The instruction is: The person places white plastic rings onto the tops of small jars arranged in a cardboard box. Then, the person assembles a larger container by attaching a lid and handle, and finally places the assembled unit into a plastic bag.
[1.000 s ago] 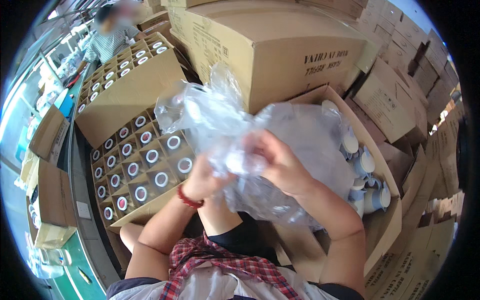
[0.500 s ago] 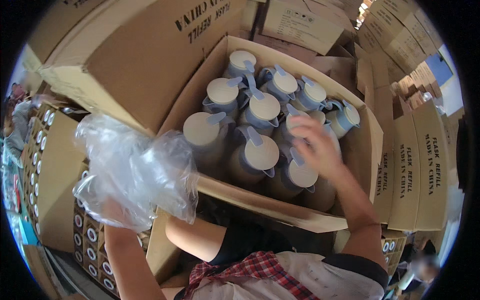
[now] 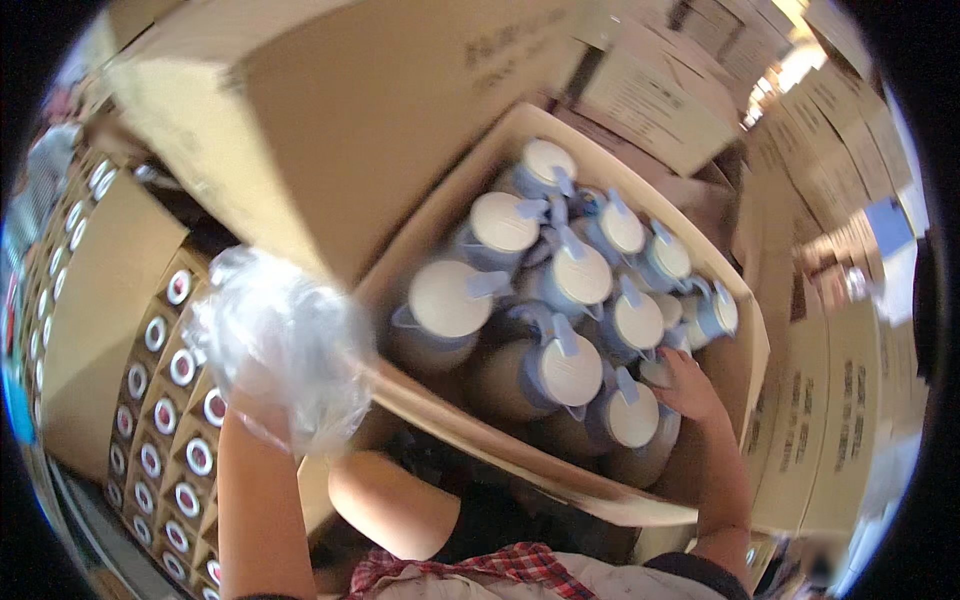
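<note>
My left hand grips a crumpled bunch of clear plastic bags beside the box, and the plastic covers most of its fingers. An open cardboard box in front of me holds several vacuum flasks, standing upright with round cream lids and blue-grey collars, spouts and handles. At the box's right side my right hand reaches in, its fingers curled over a flask close to the right wall. That flask's body is mostly hidden by the hand and the neighbouring lids.
A tall closed carton stands against the box's left side. Left of me, a divided carton holds rows of white-ringed tops in cells. More cartons are stacked behind, and others line the right. My bent knee is below the box's front edge.
The view has shifted and tilted. My right hand has gone from a blurred, open reach above the lids down to a flask at the right. The plastic in my left hand looks more bunched.
</note>
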{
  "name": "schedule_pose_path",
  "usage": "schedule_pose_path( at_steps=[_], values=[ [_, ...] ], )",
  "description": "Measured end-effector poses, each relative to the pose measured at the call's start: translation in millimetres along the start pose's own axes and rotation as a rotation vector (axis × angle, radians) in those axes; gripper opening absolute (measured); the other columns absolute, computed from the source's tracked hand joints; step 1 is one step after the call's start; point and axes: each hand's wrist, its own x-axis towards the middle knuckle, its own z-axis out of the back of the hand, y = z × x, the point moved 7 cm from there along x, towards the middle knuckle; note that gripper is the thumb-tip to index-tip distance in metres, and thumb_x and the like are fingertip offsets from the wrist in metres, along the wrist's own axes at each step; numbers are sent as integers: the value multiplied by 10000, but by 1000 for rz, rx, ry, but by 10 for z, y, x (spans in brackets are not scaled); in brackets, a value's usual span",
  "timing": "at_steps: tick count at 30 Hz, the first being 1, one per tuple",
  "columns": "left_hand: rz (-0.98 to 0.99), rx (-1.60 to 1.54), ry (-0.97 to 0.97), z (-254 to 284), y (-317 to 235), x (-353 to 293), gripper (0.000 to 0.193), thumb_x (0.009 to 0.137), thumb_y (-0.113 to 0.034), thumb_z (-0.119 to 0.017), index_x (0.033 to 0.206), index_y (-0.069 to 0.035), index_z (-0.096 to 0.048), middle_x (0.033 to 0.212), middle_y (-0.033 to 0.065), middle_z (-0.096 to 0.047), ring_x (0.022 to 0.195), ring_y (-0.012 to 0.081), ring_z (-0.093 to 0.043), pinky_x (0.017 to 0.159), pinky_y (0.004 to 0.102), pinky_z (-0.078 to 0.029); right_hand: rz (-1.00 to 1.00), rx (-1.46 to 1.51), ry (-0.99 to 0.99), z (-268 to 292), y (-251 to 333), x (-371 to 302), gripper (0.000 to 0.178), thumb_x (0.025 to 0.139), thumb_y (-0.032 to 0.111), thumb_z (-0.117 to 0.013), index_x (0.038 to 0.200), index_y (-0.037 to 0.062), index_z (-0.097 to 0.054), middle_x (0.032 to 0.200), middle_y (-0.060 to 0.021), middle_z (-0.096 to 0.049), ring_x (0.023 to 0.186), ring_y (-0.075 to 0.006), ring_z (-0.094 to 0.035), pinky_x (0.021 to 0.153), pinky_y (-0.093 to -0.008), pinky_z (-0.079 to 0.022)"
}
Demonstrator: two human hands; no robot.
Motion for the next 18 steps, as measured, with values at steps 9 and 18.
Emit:
schedule_pose_path(
  at_steps=[9, 18],
  values=[
    [56, -134, -8, 211, -39, -324, 315, 830, -51, -612, 1143, -29, -580, 990, 109, -643, 879, 219, -644, 714, 325, -523, -35, -121, 118, -100, -134, 17, 779, 676, 386, -754, 1306, 47, -444, 1201, -258, -523, 1119, -425, -507, 938, -465, -419],
    [182, -932, -354, 686, 461, -326, 278, 860, -65, -602, 1137, -39, -586, 992, 84, -642, 861, 186, -649, 683, 305, -534, -103, 246, -196, 1129, -236, -1241, 779, 739, 283, -721, 1409, 66, -389, 1363, -208, -445, 1273, -335, -425, 1060, -396, -329]
  ],
)
